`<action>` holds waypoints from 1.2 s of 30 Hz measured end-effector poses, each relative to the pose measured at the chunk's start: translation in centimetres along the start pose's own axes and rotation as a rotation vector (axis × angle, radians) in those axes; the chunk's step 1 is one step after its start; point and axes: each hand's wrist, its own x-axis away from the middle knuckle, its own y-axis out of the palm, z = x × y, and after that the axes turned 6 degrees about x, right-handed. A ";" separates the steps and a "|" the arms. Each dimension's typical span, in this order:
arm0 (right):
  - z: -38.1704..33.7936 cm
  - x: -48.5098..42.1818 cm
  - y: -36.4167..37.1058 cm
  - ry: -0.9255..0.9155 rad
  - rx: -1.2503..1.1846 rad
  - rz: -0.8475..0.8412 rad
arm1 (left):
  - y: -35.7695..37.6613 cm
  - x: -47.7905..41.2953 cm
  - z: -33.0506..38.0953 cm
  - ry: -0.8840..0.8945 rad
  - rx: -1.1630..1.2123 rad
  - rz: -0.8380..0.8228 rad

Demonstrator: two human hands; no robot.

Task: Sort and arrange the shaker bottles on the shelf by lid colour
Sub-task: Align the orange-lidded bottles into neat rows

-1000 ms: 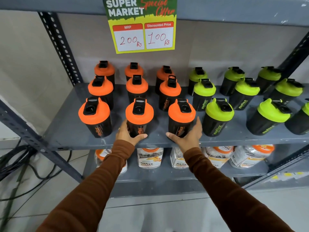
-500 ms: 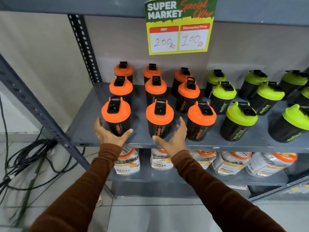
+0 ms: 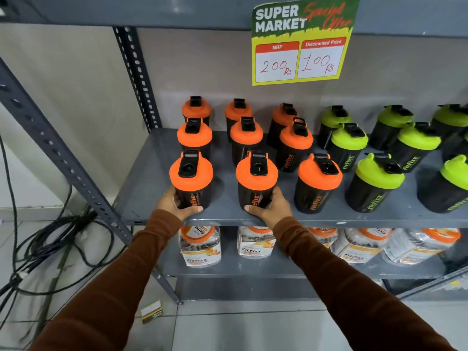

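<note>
**Shaker bottles gripped in the orange front row**

Shaker bottles stand sorted on the grey metal shelf [image 3: 152, 188]: orange lids left of the price sign [image 3: 301, 41], green right. Left hand [image 3: 174, 202] wraps the front-left orange-lidded black bottle [image 3: 191, 181]; right hand [image 3: 271, 205] wraps its neighbour [image 3: 255, 182]. Likely final straightening; next, small even nudges.

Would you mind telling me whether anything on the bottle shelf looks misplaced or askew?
Colour sorting looks right: orange lids left, green lids right. One oddity: the middle-row orange bottle nearest the green group has its black flip cap standing up, while neighbouring caps lie flat.
</note>
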 end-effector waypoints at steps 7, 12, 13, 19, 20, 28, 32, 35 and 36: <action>0.1 0.0 -0.2 -0.013 0.034 -0.021 | -0.7 0.0 -0.5 -0.045 0.020 -0.067; 0.0 0.1 -0.3 -0.009 0.050 -0.015 | -1.2 -0.3 -0.6 -0.081 -0.028 -0.101; -0.1 0.2 -0.3 -0.006 0.051 -0.013 | -1.2 -0.3 -0.6 -0.083 -0.027 -0.102; -0.2 0.5 -0.1 0.004 0.062 0.001 | -1.3 -0.1 -0.5 -0.058 -0.005 -0.115; -0.2 0.5 -0.1 0.004 0.065 0.006 | -1.4 -0.1 -0.6 -0.058 -0.004 -0.117; -0.4 0.8 -0.3 0.011 0.095 -0.016 | -1.4 0.1 -0.5 -0.050 -0.002 -0.150; -0.4 0.8 -0.6 0.010 0.101 -0.047 | -1.7 0.3 -0.6 -0.026 0.000 -0.162; -0.3 1.0 -0.7 0.009 0.089 -0.055 | -1.7 0.2 -0.7 -0.015 0.043 -0.147; -0.3 1.0 -0.7 0.010 0.087 -0.058 | -1.7 0.3 -0.7 -0.017 0.047 -0.140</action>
